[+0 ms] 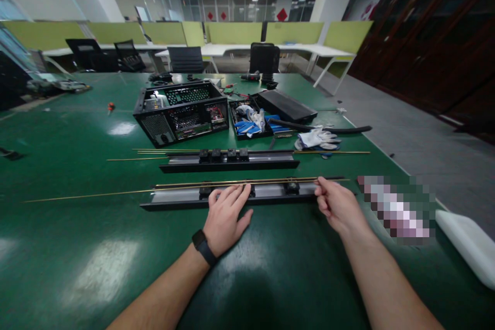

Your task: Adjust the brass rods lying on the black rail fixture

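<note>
A long black-edged channel with a silvery inside [170,197] lies crosswise on the green table in front of me, with small black blocks [292,186] set in it. Thin brass rods [185,184] run along its top, one reaching far out to the left. My left hand [228,216], wearing a black watch, rests with fingers stretched out over the rods and the channel's middle, partly hiding a block. At the channel's right end, my right hand [338,203] pinches a brass rod between thumb and fingers.
Behind lies a second channel [266,158] with several black blocks and brass rods. Farther back are an open black metal case [154,124], a tray of gloves [251,119], a black panel [286,105] and another glove [317,138]. A white object [466,242] sits at right.
</note>
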The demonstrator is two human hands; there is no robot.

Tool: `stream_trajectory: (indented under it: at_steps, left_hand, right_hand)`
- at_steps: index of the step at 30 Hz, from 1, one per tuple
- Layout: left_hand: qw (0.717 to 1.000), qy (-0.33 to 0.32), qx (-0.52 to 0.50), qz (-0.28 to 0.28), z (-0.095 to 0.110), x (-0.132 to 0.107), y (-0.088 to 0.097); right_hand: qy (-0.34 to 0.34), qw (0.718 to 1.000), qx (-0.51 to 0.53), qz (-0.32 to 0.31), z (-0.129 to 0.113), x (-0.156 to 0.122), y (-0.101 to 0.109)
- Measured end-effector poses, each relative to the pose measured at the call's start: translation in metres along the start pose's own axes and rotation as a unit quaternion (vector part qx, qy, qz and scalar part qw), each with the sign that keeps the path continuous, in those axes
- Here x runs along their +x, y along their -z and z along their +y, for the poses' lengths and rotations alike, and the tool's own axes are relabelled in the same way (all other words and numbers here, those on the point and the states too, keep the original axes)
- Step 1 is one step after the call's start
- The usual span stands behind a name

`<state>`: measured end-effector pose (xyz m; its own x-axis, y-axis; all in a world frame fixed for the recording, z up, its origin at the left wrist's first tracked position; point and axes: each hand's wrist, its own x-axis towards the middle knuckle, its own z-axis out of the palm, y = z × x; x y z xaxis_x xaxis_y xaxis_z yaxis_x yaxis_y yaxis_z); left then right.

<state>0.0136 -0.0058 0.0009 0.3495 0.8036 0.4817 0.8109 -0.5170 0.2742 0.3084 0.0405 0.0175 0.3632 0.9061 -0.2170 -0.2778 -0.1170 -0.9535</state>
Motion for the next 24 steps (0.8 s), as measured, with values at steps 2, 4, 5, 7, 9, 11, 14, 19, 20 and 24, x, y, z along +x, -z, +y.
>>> stream_trajectory:
  at_steps: [2,4,5,7,9,11,14,19,20,24]
  left_hand:
    - [1.000,0.001,-0.006,0.002,-0.001,0.000,-0.001]
    - [1.000,0.002,-0.011,0.003,-0.001,0.000,-0.002]
    - [1.000,0.001,-0.013,0.001,-0.001,0.000,-0.002]
    - [1.000,-0.002,-0.014,-0.001,-0.002,0.000,-0.003]
    - [1.000,-0.007,-0.014,-0.001,-0.002,0.000,-0.004]
    - [1.000,-0.011,-0.015,0.002,-0.003,-0.001,-0.006]
    - [0.999,-0.013,-0.033,0.011,-0.005,-0.001,-0.008]
    - [0.998,-0.026,-0.054,0.024,-0.010,0.001,-0.011]
    - [0.998,-0.030,-0.054,0.024,-0.010,0.001,-0.012]
    - [0.998,-0.038,-0.051,0.018,-0.010,0.001,-0.012]
  right_hand:
    - [0.001,1.000,-0.001,0.002,0.000,0.000,0.000]
    - [0.000,1.000,-0.002,0.007,0.001,0.000,-0.001]
    - [-0.001,1.000,-0.003,0.009,0.001,0.000,-0.001]
    - [-0.001,1.000,-0.005,0.012,0.001,0.000,-0.001]
    - [-0.001,1.000,-0.007,0.011,0.001,0.000,-0.001]
    - [0.001,1.000,-0.009,0.010,0.001,0.000,-0.001]
    - [0.000,1.000,-0.013,0.014,0.001,0.000,-0.002]
    - [-0.010,1.000,-0.026,0.012,0.001,-0.002,-0.003]
    - [-0.012,0.999,-0.028,0.011,0.001,-0.002,-0.003]
    - [-0.016,0.999,-0.034,0.007,0.002,-0.002,-0.003]
